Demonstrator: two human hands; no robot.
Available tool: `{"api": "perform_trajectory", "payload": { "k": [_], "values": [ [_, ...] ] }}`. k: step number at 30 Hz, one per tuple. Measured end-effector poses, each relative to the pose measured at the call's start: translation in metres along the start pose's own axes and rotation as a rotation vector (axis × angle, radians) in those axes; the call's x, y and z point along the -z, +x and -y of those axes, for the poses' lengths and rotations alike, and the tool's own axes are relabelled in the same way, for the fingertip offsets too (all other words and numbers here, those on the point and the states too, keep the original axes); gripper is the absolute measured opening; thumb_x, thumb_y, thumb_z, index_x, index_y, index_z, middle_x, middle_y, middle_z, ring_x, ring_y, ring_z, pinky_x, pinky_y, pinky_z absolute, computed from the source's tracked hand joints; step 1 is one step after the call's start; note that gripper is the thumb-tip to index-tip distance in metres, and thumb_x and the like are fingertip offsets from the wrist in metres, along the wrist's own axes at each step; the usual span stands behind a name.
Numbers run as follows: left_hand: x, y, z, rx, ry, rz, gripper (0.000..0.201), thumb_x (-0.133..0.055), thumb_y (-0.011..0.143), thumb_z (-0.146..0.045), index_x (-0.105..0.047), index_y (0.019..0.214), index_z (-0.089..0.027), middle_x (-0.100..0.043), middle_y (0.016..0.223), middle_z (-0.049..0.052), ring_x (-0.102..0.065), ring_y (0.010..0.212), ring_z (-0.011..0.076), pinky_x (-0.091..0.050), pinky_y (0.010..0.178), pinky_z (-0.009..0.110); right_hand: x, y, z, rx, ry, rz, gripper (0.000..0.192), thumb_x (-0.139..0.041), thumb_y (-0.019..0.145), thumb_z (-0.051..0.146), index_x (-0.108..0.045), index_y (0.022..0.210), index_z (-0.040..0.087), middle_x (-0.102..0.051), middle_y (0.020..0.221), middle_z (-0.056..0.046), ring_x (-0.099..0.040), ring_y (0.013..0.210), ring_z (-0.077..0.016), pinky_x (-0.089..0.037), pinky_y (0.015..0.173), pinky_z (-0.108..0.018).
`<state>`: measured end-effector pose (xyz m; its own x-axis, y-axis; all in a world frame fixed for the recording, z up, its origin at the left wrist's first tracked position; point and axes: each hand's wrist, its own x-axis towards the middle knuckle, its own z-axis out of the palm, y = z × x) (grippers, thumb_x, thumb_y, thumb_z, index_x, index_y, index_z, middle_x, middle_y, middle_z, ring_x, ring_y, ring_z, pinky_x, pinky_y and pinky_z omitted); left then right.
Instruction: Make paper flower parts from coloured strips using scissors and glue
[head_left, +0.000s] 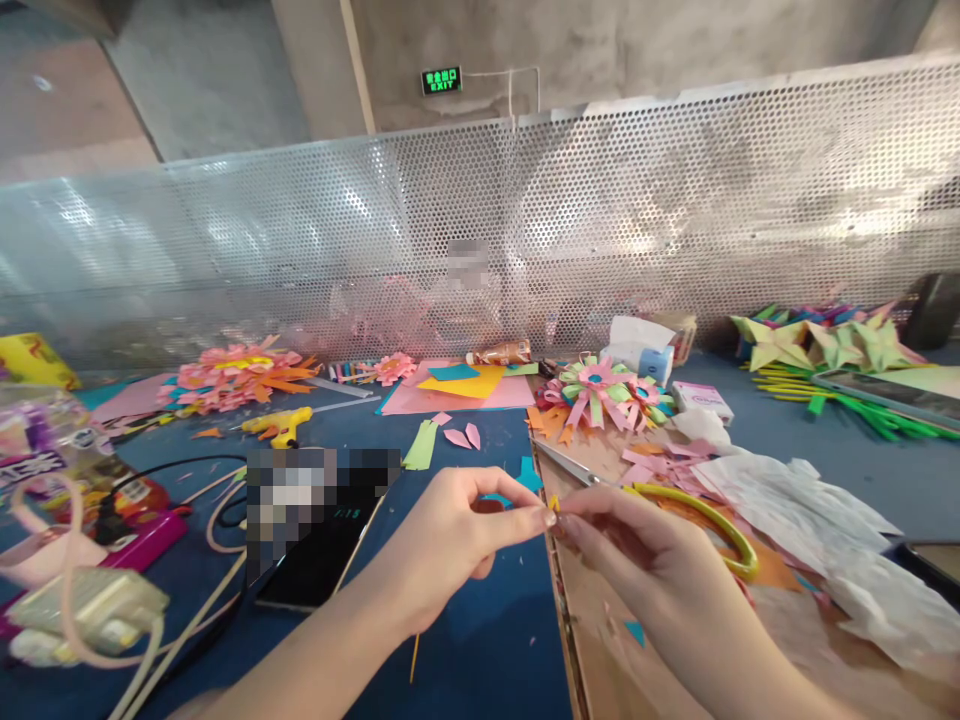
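A perforated metal screen point(675, 200) backs the blue counter point(480, 640), beyond both grips. Above it, a green wall sign point(441, 80) reads "EXIT". Left hand point(450, 540) and right hand point(637, 560) meet fingertip to fingertip, both pinching a tiny yellow paper scrap point(554, 503) between them.

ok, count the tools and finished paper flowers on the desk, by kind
Glue gun: 1
Scissors: 1
Finished paper flowers: 3, namely pink-orange flower, small pink flower, pink-green flower
Total: 5
Both hands, left hand and right hand, pinch a tiny yellow scrap.
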<state>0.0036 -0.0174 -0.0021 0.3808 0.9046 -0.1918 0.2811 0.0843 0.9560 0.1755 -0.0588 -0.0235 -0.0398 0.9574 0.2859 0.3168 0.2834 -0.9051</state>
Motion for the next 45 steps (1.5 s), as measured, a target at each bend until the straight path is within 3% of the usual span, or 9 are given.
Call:
{"api": "perform_trajectory", "payload": {
  "k": [7,12,30,37,45],
  "values": [
    [-0.0003,0.0008,-0.0024,-0.048,-0.004,0.014,0.027,-0.069,0.07,-0.044,-0.064,0.075,-0.018,-0.046,0.061,-0.004,-0.026,0.043,0.0041,-0.014,0.042,0.024,-0.0019,0.0018,-0.0015,-0.11,0.148,0.018,0.016,-0.057,0.08,0.035,-0.063,0.08,0.021,-0.068,0.074,0.002,-0.061,0.07,-0.0112,-0.048,0.062,-0.016],
    [-0.0005,0.0011,-0.0015,-0.056,-0.004,0.01,0.026,-0.069,0.069,-0.043,-0.063,0.073,-0.019,-0.039,0.057,-0.005,-0.026,0.043,0.0045,-0.015,0.041,0.023,-0.0027,0.0015,-0.0031,-0.134,0.21,0.013,0.017,-0.058,0.079,0.036,-0.062,0.078,0.02,-0.067,0.075,-0.001,-0.062,0.072,-0.013,-0.049,0.065,-0.019],
    [-0.0013,0.0009,-0.0013,-0.049,0.001,0.02,0.026,-0.069,0.069,-0.043,-0.063,0.072,-0.018,-0.038,0.057,-0.006,-0.026,0.043,0.0042,-0.014,0.041,0.023,-0.004,0.0007,-0.0025,-0.124,0.126,0.01,0.02,-0.055,0.077,0.038,-0.062,0.075,0.019,-0.066,0.071,-0.003,-0.058,0.065,-0.0144,-0.046,0.055,-0.022],
    [-0.0032,-0.0014,-0.0039,-0.074,0.013,0.045,0.024,-0.069,0.07,-0.041,-0.063,0.072,-0.018,-0.044,0.063,-0.005,-0.031,0.045,0.0039,-0.018,0.041,0.021,-0.0025,0.001,-0.0021,-0.099,0.099,-0.028,0.017,-0.056,0.077,0.035,-0.061,0.074,0.019,-0.066,0.069,-0.001,-0.06,0.066,-0.0154,-0.047,0.06,-0.024],
    [-0.0031,-0.0009,-0.0012,-0.059,0.008,0.038,0.019,-0.067,0.072,-0.037,-0.063,0.073,-0.018,-0.04,0.057,-0.006,-0.028,0.043,0.0042,-0.016,0.041,0.022,-0.0016,-0.0009,-0.0006,-0.095,0.081,-0.064,0.017,-0.056,0.078,0.036,-0.062,0.075,0.02,-0.066,0.071,-0.001,-0.059,0.065,-0.0138,-0.047,0.059,-0.021]
  ]
}}
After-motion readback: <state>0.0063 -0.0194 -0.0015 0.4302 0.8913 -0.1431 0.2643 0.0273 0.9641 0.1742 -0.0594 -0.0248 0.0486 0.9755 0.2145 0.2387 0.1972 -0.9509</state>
